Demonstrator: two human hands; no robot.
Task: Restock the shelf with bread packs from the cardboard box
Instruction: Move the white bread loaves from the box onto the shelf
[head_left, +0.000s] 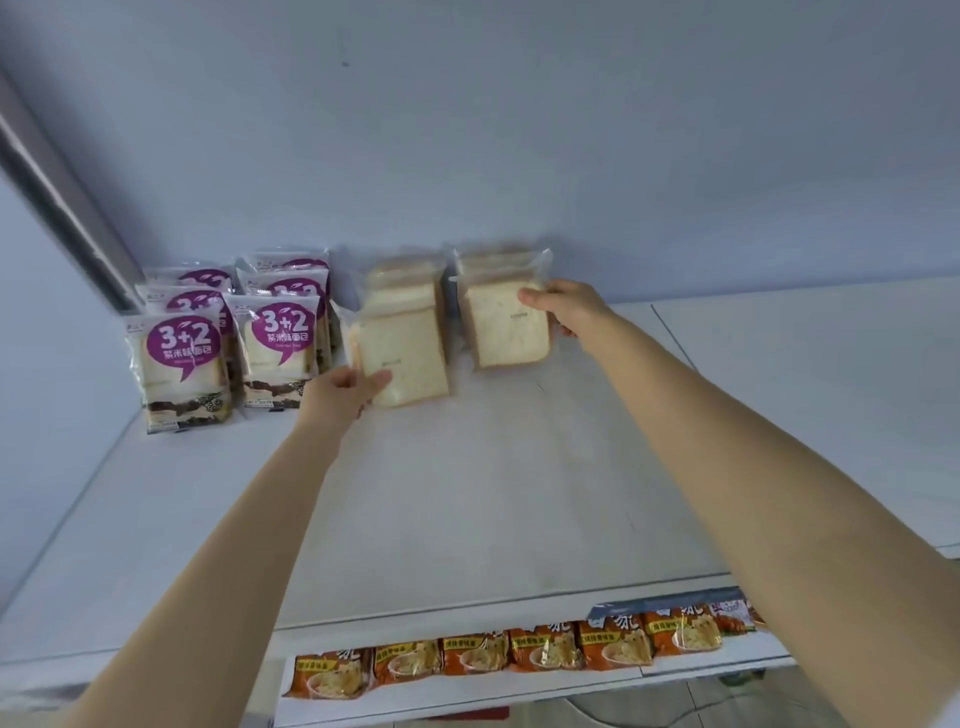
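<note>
holding a bread pack (400, 358) in left grip (345, 392), another pack (506, 325) in right grip (563, 309).

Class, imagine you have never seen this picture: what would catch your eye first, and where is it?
Two bare arms reach across the white shelf, the left hand and right hand each with a grip on a clear pack of white bread: the left bread pack and the right bread pack. At far left stand purple-labelled "3+2" packs; orange noodle packets line the lower shelf.
</note>
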